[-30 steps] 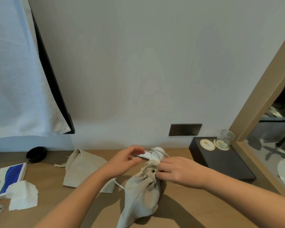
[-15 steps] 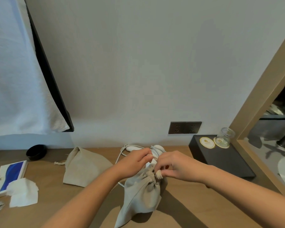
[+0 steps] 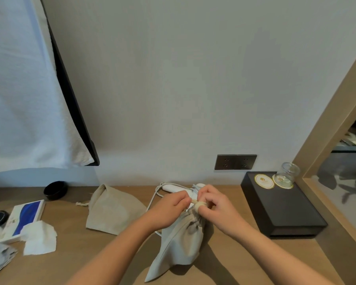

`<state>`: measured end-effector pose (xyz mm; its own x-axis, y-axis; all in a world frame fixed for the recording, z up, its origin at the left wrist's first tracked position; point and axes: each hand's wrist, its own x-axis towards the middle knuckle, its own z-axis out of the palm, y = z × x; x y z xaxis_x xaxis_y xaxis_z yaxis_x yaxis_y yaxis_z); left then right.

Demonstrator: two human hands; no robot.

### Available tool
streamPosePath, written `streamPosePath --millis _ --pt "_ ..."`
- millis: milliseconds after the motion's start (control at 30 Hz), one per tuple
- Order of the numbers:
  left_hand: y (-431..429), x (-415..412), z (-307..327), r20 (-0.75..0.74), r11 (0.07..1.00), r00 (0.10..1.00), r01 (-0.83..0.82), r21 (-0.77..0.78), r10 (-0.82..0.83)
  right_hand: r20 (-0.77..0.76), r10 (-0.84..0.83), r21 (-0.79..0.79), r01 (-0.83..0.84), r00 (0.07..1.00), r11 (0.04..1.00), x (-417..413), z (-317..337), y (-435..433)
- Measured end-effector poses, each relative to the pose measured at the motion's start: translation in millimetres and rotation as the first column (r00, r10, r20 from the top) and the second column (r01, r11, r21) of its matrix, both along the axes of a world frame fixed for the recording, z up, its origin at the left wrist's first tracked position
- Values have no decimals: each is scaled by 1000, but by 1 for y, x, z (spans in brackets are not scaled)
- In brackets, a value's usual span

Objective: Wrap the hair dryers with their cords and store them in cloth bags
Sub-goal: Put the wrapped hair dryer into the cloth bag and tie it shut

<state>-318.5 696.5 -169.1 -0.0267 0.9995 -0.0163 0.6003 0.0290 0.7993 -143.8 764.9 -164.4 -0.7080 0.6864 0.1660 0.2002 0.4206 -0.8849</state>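
Left hand and right hand pinch the drawstring at the neck of the full bag on the counter, seemingly cinching it; next comes wrapping the dryer behind for the spare bag.

We find the widest bare stretch of the light wooden counter at the near left, between the crumpled white tissue and the left forearm. The middle is blocked. The left hand and right hand both pinch the gathered neck of the filled beige cloth bag. The white hair dryer and its looped cord lie just behind them by the wall. The left forearm crosses the gap to the flat beige cloth bag. On the right, the forearm slants over the wood before the black rectangular box, which carries an upturned clear glass jar. We see bare counter on either side of it.
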Motion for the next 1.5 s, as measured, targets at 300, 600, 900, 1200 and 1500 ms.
streamPosePath --millis 300,600,900,1200,1500 --pt "-10 0 14 11 1000 1000 -12 -5 12 -146 -32 -92 19 989 996 1 -5 -2" --pt "-5 3 28 289 988 947 -151 9 142 -79 -111 -84 104 991 991 -1 6 1" --pt "-6 3 22 392 978 898 -210 -17 199 18 73 141 -75 997 987 -2 3 7" --pt "-4 10 12 384 968 888 -237 -86 252 94 51 229 -72 994 971 2 11 9" --pt "-4 15 13 326 974 918 -224 -46 226 115 15 230 -41 993 972 3 17 8"
